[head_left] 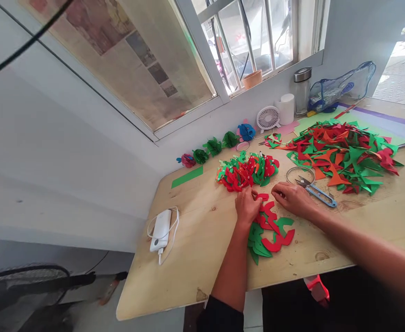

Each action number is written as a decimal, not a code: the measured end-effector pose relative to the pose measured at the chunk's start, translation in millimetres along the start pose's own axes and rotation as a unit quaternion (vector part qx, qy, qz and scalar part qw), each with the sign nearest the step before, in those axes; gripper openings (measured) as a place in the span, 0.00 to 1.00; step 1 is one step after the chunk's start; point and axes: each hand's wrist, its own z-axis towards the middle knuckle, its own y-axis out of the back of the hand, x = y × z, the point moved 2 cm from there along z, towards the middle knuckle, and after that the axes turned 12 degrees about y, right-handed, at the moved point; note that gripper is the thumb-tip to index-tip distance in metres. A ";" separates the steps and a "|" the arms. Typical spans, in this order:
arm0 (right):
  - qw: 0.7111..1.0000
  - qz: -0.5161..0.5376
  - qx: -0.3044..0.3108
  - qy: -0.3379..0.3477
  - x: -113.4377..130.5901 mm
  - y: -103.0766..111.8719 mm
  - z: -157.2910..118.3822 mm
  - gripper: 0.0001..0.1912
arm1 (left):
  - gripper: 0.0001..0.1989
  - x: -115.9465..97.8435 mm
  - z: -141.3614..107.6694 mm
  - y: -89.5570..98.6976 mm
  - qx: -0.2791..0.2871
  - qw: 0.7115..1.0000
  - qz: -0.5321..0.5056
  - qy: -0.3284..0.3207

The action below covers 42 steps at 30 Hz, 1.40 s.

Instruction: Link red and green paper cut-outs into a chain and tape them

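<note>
My left hand [248, 206] is closed over the wooden table, thumb and fingers pinched at the end of a red cut-out piece [263, 197]. To its right, my right hand [290, 197] has its fingers curled together; anything between the fingertips is too small to make out. Below both hands lie loose red cut-outs [285, 240] and green cut-outs [259, 242] with curved edges. Just beyond the hands sits a heap of red and green pieces with small pale dots [247, 170]. Blue-handled thread snips [322, 195] lie beside my right wrist, near a metal ring [300, 174].
A large pile of red, green and orange scraps [348, 157] covers the right side. A white power bank [161, 230] with a cable lies left. Along the wall stand a small fan [268, 118], a glass bottle [302, 92] and several green folded ornaments [213, 146].
</note>
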 end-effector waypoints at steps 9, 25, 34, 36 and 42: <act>0.999 -0.027 0.020 0.023 4.1 3.4 0.7 0.12 | 0.08 1.5 0.1 -5.7 0.012 0.994 -0.061 0.085; 0.999 0.022 -0.018 -0.042 -4.7 -1.2 2.2 0.14 | 0.04 -2.5 -13.5 -0.4 0.055 0.974 -0.215 0.042; 0.973 0.216 -0.007 -0.088 -10.6 7.9 9.3 0.22 | 0.07 -25.6 -23.4 18.8 0.025 0.977 -0.156 -0.145; 0.968 0.238 0.009 -0.075 -7.6 9.6 9.5 0.22 | 0.07 -25.7 -23.5 16.1 0.019 0.975 -0.153 -0.158; 0.961 0.266 0.020 -0.074 -5.4 5.8 6.6 0.16 | 0.07 -24.2 -26.4 7.2 0.000 0.971 -0.147 -0.187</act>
